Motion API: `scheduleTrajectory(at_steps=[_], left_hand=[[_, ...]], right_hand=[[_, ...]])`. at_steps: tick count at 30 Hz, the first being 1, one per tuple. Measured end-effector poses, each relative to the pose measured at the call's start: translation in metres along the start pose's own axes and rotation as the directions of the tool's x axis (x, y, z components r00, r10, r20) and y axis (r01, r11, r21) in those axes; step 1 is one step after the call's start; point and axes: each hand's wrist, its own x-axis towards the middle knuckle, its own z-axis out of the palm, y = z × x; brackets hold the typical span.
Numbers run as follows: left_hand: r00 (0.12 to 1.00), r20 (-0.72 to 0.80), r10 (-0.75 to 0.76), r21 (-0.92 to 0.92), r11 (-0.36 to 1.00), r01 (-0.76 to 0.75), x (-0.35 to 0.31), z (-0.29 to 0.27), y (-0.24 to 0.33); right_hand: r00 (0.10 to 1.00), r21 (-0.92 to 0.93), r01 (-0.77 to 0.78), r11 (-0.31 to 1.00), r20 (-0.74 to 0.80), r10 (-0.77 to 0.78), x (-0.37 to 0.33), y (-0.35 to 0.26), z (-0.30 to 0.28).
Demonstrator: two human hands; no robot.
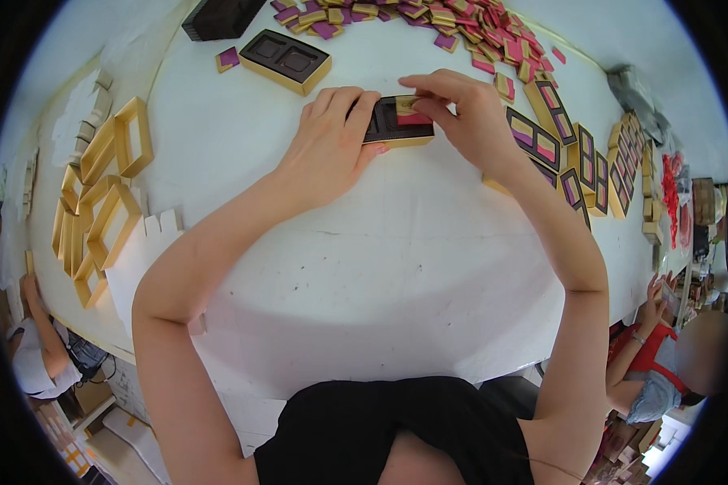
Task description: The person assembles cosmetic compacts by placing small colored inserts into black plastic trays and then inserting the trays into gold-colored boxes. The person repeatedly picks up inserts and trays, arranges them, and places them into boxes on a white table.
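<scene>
At the middle of the table, a small gold box (412, 143) with a dark two-part insert lies between my hands. My left hand (325, 139) wraps round its left end, thumb along the near side. In the right compartment sits a flat red-and-gold packet (413, 115); the left compartment is partly covered by my left fingers. My right hand (467, 115) has thumb and forefinger closed at the packet's right edge. Beyond my left hand stands another gold box (302, 81) with a dark insert and two bare compartments. Beside it lies a purple-and-gold packet (227, 59).
A heap of purple, red and gold packets (493, 36) spreads along the far side. Filled boxes (534, 139) cluster at the right. Gold box frames (112, 222) stand at the left, and dark inserts (221, 18) are stacked at the far left. Other people (651, 364) work at both sides.
</scene>
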Motion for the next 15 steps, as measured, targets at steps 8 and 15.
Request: scheduleTrajectory(at_steps=[8, 15], left_hand=[[0.998, -0.045, 0.044, -0.065, 0.997, -0.047, 0.0, 0.006, -0.004], [0.998, -0.037, 0.04, 0.005, 0.999, -0.04, -0.001, 0.009, -0.002]], right_hand=[[0.983, -0.378, 0.184, 0.907, 0.089, -0.162, -0.047, -0.021, 0.038], [0.986, -0.145, -0.126, 0.981, -0.127, 0.108, 0.029, 0.039, -0.013]])
